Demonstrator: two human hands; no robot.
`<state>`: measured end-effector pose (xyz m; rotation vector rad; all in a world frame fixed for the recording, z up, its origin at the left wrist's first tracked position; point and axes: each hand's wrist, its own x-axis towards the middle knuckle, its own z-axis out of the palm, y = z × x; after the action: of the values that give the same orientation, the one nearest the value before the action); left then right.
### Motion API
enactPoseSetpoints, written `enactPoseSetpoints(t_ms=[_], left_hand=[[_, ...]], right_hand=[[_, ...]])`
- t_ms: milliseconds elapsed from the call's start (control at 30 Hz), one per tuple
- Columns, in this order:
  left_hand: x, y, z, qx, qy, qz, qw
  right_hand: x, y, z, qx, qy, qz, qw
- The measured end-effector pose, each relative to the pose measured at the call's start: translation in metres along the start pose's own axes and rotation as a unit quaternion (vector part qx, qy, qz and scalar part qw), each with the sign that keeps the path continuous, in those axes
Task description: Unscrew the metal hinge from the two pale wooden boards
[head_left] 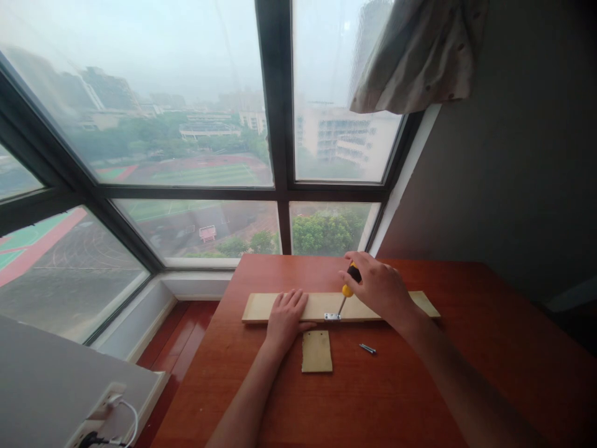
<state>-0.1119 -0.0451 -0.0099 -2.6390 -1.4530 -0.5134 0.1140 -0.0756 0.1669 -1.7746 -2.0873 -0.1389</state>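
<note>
A long pale wooden board lies across the table. My left hand rests on its left part with the fingers stretched out over the top face and the thumb by the near edge. My right hand is closed around the yellow and black handle of a screwdriver, held tilted above the board. Its tip meets the right side of a small silver metal hinge or bracket at the board's near edge. Whether a screw sits under the tip is too small to tell.
Nearer to me, a small pale wooden piece with two holes lies on the reddish-brown table. A couple of screws lie to its right. Large windows stand behind, and a wall socket is at lower left.
</note>
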Motion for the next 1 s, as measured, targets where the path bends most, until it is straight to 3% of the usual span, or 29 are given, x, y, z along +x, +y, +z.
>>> enactPoseSetpoints(t_ms=[267,500,767,1000], left_hand=[[0.0004,0.0008,-0.0015,-0.008,-0.003,-0.002,1.0],[0.0006,0.0017,-0.0031,-0.008,-0.004,-0.006,1.0],[0.0006,0.0016,-0.0037,-0.01,-0.006,-0.003,1.0],[-0.0003,0.0009,-0.0011,0.0,-0.002,-0.001,1.0]], right_hand=[[-0.0005,0.0019,-0.0016,0.076,-0.017,-0.026,0.997],[0.0008,-0.0001,0.0004,0.009,-0.005,0.001,1.0],[-0.0009,0.0003,-0.0024,0.051,-0.009,-0.025,0.998],[-0.0003,-0.0003,-0.0007,0.02,-0.006,0.004,1.0]])
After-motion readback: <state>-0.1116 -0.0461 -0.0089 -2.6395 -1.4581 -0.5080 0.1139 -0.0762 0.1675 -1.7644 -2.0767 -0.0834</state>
